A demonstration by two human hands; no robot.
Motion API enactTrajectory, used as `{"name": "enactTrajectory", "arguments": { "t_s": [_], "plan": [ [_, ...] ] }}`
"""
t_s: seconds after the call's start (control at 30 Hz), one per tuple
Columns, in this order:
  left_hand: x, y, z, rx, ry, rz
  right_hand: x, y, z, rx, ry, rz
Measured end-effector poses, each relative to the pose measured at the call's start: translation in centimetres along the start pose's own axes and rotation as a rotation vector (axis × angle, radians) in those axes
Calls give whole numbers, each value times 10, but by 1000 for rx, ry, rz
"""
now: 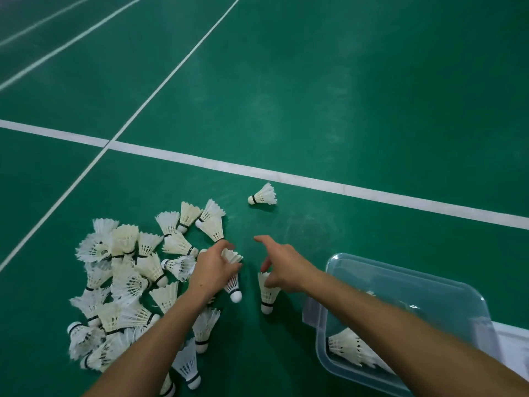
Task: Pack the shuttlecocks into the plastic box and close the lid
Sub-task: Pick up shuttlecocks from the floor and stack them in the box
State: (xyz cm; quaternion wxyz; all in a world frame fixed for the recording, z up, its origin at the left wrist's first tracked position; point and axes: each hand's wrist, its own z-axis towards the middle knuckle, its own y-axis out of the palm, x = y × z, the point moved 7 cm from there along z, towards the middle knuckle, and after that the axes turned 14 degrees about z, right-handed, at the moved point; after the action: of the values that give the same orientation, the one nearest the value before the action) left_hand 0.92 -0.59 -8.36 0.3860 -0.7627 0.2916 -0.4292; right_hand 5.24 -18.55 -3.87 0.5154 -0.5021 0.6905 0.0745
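Note:
A pile of white shuttlecocks (pixel 128 282) lies on the green court floor at the lower left. My left hand (pixel 213 270) grips one shuttlecock (pixel 233 282) by its feathers, cork end toward me. My right hand (pixel 283 267) reaches forward with the index finger stretched out, and its lower fingers touch the feathers of another shuttlecock (pixel 267 295). Whether it holds that one I cannot tell. A lone shuttlecock (pixel 264 194) lies farther out near the white line. The clear plastic box (pixel 446 285) stands open at the lower right with a few shuttlecocks (pixel 352 348) inside.
White court lines (pixel 286 174) cross the green floor ahead. A pale sheet or lid (pixel 512 339) lies partly under the box at the right edge. Open floor stretches beyond the line.

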Motion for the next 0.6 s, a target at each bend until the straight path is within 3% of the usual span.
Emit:
{"name": "enactTrajectory", "arguments": {
  "t_s": [0.13,0.4,0.6],
  "plan": [
    [10,-13,-2,65,18,94,-11,-30,-15,114,-82,171],
    [99,-55,-63,34,271,-175,-9,-131,-135,487,-242,530],
    [185,-57,-123,-19,458,-251,69,-163,-253,794,-106,563]
  ]
}}
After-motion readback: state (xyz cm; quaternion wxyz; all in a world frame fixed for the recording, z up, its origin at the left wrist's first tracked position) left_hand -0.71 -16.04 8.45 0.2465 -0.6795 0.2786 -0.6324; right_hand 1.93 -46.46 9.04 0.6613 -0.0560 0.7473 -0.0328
